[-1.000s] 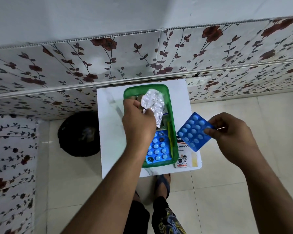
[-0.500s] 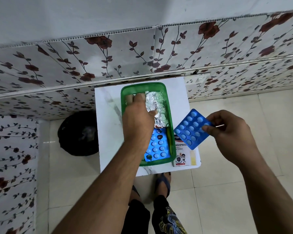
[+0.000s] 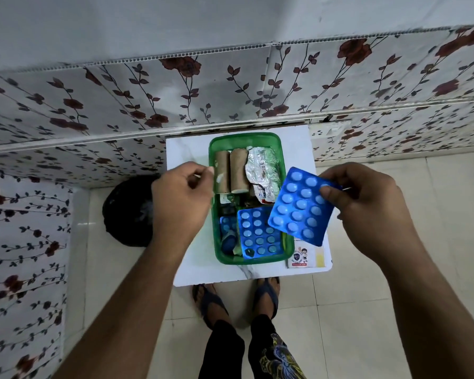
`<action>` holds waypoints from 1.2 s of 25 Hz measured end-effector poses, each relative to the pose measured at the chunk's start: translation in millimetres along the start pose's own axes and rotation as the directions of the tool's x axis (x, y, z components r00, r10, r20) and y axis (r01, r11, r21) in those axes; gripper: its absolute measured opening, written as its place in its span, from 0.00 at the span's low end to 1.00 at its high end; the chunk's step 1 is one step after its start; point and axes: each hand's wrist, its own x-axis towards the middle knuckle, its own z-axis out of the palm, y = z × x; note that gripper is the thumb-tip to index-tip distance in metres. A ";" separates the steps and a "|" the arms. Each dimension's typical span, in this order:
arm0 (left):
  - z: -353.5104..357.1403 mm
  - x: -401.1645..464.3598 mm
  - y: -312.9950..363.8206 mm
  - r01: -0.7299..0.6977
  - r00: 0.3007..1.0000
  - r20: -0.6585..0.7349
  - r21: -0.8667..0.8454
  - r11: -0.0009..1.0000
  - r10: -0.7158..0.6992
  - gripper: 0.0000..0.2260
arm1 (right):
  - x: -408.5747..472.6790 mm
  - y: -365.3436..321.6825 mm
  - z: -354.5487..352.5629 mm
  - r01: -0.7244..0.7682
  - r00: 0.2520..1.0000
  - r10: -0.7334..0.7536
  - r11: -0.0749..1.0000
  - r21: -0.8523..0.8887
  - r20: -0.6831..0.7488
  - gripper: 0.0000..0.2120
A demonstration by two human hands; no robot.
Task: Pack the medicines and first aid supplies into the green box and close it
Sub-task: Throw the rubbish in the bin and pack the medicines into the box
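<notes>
Head view:
Surface (image 3: 192, 258): small white top set against a floral-patterned wall; it carries the green box and a printed carton.
Green box (image 3: 284, 160): open, no lid visible, standing lengthwise away from the person in the middle of the surface.
Box contents, far end: two brown rolls (image 3: 230, 170) lying side by side, with a crumpled silver foil strip (image 3: 260, 170) just right of them.
Box contents, near end: a blue blister pack (image 3: 259, 233) lying flat; smaller dark and blue items beside it, too small to identify.
Right hand (image 3: 367, 209): grip pinching a second blue blister sheet (image 3: 301, 206) by its far right corner – thumb on top, fingers behind; the sheet is tilted and overlaps the right rim of the box.
Left hand (image 3: 181, 195): fingers curled loosely together, holding nothing, at the left rim of the box.
Printed carton (image 3: 301, 258): lying on the surface just right of the box – partly covered by the held sheet.
Floor: pale tiles; a black round object (image 3: 126, 212) left of the surface.
</notes>
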 end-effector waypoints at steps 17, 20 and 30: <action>-19.1 -2.7 -60.4 0.147 0.989 -0.003 -0.059 0.987 -0.147 0.07 | -17.7 -5.4 116.6 0.432 0.890 -0.134 0.556 -0.710 0.436 0.26; -15.1 -0.7 -61.1 0.145 0.989 0.022 -0.048 0.988 -0.144 0.07 | -23.5 -5.9 112.3 0.431 0.890 -0.129 0.548 -0.717 0.437 0.29; -2.1 -20.0 -12.1 -0.048 0.993 0.098 -0.106 0.993 0.058 0.05 | -7.8 109.8 32.0 -0.358 0.932 0.348 0.842 -0.403 -0.102 0.29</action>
